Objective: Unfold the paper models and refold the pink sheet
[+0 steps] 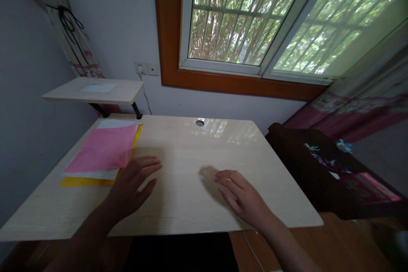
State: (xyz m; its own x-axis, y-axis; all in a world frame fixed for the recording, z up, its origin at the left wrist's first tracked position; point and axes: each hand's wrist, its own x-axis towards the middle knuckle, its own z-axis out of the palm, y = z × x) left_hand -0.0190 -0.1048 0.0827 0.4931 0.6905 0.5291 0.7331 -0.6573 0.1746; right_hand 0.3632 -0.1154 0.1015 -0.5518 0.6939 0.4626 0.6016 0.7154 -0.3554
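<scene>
Left hand: the left hand point(135, 185) is over the left part of the desk point(188, 208), at the near right corner of the sheets; whether it touches them, I cannot tell. Its fingers are close together and stretched, and the thumb stands apart from them.
Right hand: the right hand point(240, 193) is over the near, right part of the desk. Its fingers are together and lightly bent, with the thumb a little apart; its shadow falls just left of the fingertips.
Sheets: the pink sheet point(103, 148) lies on top, at the left of the desk; the white sheet point(95, 174) and the yellow sheet point(86, 182) show from under it.
Shelf: the raised shelf point(63, 93) stands at the far left and bears a white paper point(98, 87).
Window: the window point(242, 17) is beyond the far edge.
</scene>
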